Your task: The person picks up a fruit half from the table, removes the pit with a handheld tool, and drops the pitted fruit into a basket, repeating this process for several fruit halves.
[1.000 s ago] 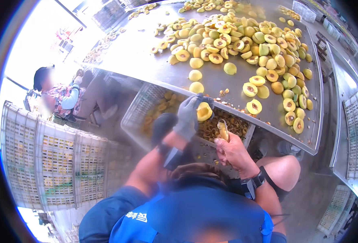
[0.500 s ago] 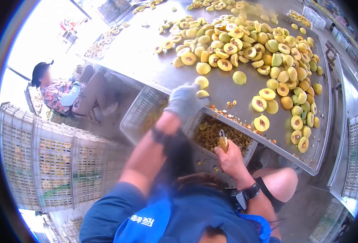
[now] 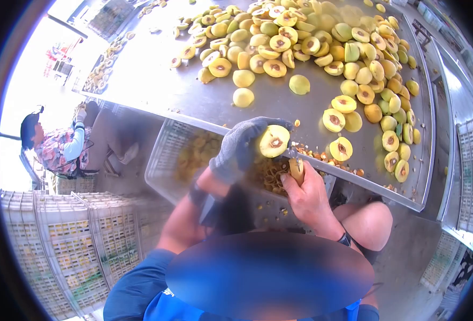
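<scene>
At the tabletop's (image 3: 279, 100) near edge, gloved left grip (image 3: 238, 148) closed on a fruit half (image 3: 274, 141), cut face showing. At its 5 o'clock, bare right grip (image 3: 308, 198) closed round a tool (image 3: 296, 171), tip just beside the fruit. Metal rim (image 3: 369, 186) runs 10 to 4 o'clock. Fruit pile (image 3: 310, 45) at 1; metal strip between pile and rim. Open crate (image 3: 168, 143) at 9, seated person (image 3: 60, 147) beyond; stacked crates (image 3: 73, 243) at 8.

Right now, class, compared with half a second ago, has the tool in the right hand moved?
Yes: the tool has moved forward, nearer the table edge, with its tip now showing close to it.
</scene>
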Tool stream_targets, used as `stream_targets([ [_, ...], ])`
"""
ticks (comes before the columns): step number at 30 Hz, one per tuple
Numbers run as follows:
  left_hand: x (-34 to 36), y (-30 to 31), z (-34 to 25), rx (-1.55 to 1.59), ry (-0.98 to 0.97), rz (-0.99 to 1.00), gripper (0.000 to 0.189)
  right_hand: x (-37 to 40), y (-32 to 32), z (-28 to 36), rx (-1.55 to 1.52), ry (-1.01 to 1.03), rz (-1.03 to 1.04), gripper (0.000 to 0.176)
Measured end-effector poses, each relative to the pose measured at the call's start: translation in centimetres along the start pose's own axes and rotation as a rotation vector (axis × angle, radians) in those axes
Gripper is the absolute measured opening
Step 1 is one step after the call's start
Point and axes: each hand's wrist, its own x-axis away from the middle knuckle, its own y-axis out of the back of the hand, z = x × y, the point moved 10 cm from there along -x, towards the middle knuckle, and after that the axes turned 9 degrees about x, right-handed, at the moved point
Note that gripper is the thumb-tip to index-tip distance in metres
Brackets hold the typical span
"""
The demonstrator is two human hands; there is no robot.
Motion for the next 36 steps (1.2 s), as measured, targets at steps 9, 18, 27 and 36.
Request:
stream_targets([
  [9, 1.4, -1.4, 2.6, 0.450, 0.128, -0.099, 0.042, 0.4, -0.5, -0.3, -0.057, -0.046, -0.037, 0.023],
  [18, 2.3, -2.2, 2.6, 0.265, 0.034, -0.071, 0.049, 1.3, -3.3, 0.4, -0.230, 0.002, 0.100, 0.009],
  [27, 3.2, -1.8, -0.9, -0.015, -0.183, -0.175, 0.038, 1.8, -3.6, 2.1, -0.429, -0.140, 0.255, 0.006],
  [36, 4.9, -3.1, 1.1, 0.096, -0.109, -0.315, 0.043, 2.2, -0.5, 2.8, -0.085, 0.201, 0.007, 0.011],
])
